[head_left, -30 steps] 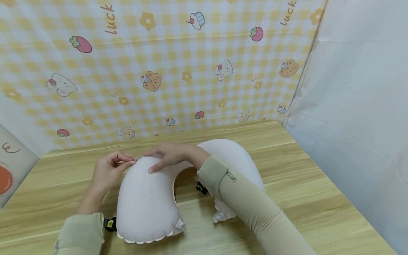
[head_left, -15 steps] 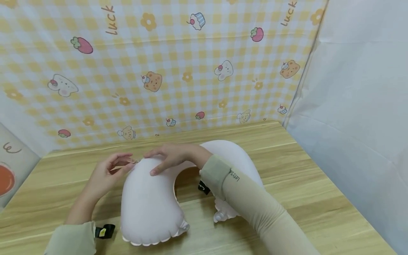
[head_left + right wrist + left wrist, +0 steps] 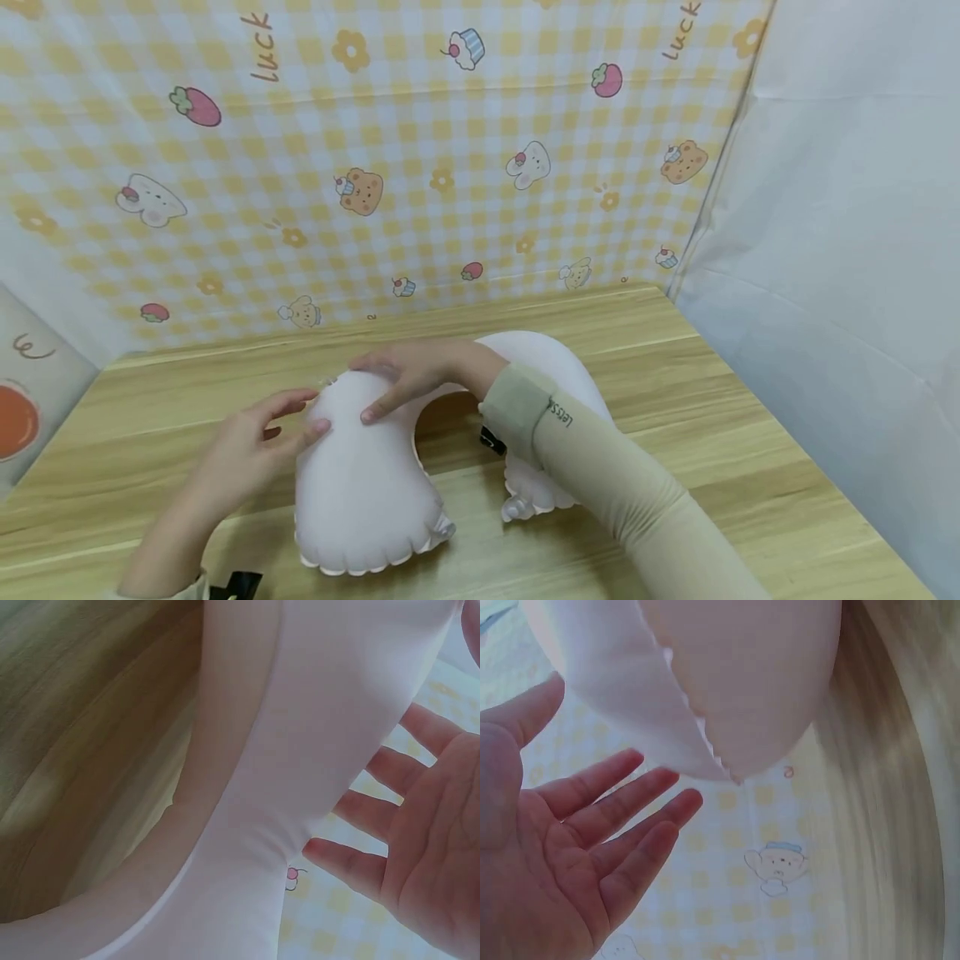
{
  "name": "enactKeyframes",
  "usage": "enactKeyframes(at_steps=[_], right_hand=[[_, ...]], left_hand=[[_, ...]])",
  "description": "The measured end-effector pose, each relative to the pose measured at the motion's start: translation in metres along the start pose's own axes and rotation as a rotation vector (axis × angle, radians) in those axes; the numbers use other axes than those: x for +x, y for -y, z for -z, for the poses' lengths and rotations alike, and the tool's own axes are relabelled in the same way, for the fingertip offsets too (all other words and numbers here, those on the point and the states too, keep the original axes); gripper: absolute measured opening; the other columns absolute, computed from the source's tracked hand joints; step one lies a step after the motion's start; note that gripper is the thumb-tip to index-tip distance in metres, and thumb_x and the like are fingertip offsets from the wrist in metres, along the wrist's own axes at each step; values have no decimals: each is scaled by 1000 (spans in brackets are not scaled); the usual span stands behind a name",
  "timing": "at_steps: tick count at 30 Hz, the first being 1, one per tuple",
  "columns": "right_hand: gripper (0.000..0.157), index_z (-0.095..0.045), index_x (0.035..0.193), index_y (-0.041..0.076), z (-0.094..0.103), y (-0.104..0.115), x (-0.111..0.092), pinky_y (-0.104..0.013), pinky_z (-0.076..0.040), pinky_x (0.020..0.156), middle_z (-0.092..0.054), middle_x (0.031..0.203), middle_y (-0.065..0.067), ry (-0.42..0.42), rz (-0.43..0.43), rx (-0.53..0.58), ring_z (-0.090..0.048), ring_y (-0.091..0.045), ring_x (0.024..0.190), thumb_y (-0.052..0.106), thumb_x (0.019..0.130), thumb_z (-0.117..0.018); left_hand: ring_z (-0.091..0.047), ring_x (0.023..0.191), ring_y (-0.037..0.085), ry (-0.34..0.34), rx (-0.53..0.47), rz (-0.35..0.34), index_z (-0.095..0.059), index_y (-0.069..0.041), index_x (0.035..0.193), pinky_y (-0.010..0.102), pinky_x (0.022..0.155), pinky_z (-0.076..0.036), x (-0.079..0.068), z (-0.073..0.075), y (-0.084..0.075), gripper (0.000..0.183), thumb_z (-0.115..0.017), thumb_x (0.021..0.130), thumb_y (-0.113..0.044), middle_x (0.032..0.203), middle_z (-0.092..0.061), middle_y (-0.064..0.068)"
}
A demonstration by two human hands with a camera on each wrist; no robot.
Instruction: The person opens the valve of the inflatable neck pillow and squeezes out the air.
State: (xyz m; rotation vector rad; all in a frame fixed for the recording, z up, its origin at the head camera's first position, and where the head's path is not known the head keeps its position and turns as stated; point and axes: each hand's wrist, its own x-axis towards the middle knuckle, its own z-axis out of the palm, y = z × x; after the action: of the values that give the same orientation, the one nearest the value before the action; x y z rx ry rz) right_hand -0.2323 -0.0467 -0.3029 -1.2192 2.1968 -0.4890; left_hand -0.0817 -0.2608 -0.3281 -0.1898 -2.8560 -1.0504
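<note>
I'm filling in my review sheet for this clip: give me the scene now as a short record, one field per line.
Item: pale, U-shaped pillow, puffed up, open end toward the person
Left hand: open at the pillow's left side; firmness of any contact unclear
Right hand: rests across the pillow, spread
Surface: wood-grain table
Backdrop: yellow-checked cloth with cartoon prints

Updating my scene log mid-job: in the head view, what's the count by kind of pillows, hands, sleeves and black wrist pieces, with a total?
Pillow: 1
Hands: 2, left hand and right hand
Sleeves: 2, left sleeve and right sleeve
Black wrist pieces: 2, left piece and right piece, both partly visible
Total: 7
</note>
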Motion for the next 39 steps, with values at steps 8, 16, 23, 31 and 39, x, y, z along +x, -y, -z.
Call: enactKeyframes(at_steps=[8,16,23,31,39], right_hand=[[88,-29,157,19,-7,-2,0,-35,-32,120,-38,159,1,-7,33,-10,-37,-16,146,53,87,-71],[87,-30,157,17,-11,-4,2,-33,-33,119,-40,157,0,-19,56,-43,-39,-16,145,53,88,-70],[88,-29,157,20,-16,-5,3,-36,-34,119,-39,158,1,-17,30,-49,-39,-17,144,55,87,-69],[88,-28,158,22,-20,-5,4,-38,-34,119,-38,158,1,-5,23,-53,-38,-18,144,56,88,-68],[87,-28,158,23,-22,-5,4,-38,-34,119,-38,158,1,3,13,-72,-40,-18,144,56,88,-67]], left_hand=[[-50,131,43,14,48,-40,-53,-6,140,64,95,-49,0,-11,-8,63,-71,91,-42,145,-53,19],[-51,130,47,12,47,-83,-54,-4,138,67,91,-49,-1,-14,-5,62,-73,90,-38,145,-52,21],[-51,129,49,13,51,-96,-54,-3,137,67,89,-51,-1,-17,-3,62,-74,90,-37,145,-51,22],[-52,128,50,11,62,-101,-55,-2,137,66,87,-52,-2,-19,1,63,-74,89,-38,144,-52,23],[-51,128,51,31,58,-91,-54,-4,139,66,87,-52,-2,-19,2,63,-73,90,-40,146,-50,23]])
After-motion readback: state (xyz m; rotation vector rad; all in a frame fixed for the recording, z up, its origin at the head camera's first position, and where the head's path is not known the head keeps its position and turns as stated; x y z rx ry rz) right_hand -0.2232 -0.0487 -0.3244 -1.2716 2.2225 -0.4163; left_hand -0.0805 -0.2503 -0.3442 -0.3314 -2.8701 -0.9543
